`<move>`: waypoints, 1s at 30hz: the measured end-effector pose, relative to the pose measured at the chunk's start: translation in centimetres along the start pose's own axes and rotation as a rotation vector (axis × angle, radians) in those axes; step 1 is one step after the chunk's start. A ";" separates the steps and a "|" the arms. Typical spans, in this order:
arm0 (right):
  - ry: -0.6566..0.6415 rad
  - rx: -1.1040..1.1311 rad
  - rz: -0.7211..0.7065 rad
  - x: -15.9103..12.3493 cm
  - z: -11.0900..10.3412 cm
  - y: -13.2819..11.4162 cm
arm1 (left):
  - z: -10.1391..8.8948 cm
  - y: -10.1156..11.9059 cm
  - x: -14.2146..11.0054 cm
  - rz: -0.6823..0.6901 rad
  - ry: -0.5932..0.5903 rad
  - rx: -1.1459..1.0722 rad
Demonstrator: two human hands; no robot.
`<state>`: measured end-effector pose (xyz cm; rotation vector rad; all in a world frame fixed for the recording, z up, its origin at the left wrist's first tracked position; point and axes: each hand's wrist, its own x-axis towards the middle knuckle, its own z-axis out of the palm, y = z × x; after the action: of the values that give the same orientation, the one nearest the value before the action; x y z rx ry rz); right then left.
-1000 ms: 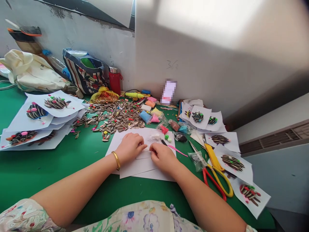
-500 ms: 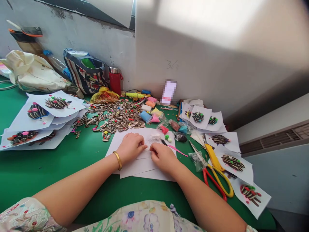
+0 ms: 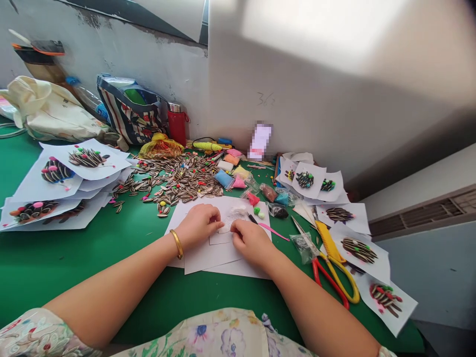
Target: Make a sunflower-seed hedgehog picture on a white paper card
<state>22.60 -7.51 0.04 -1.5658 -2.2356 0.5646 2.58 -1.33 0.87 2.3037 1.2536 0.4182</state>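
Over a stack of white paper sheets, my left hand and my right hand face each other, a small gap apart. The left thumb and fingers are pinched together at the left edge of a thin whitish patch, perhaps clay, on the top sheet. My right fingers are curled closed at its right side. What either pinch holds, if anything, is too small to see. Just beyond my right hand lie green and white clay lumps and a pink-handled tool, partly on the paper.
A sunflower seed pile and coloured clay packets lie behind the paper. Yellow-and-red-handled scissors and a yellow cutter are at right. Seed-picture sheets flank both sides. A red flask stands at the back.
My left hand has shifted slightly left, widening the gap between the hands and showing more of the whitish patch. My right hand stays nearly still.
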 end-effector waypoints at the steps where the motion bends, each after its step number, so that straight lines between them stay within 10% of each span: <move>1: -0.001 0.001 0.002 0.0 0.0 0.0 | 0.0 0.0 -0.1 0.006 0.005 0.015; 30: 0.000 -0.007 0.003 0.0 0.0 0.0 | 0.2 -0.4 -0.4 0.071 0.024 0.074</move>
<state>22.58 -7.53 0.09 -1.5732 -2.2382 0.5581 2.23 -1.55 0.46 2.4178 1.2201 0.4320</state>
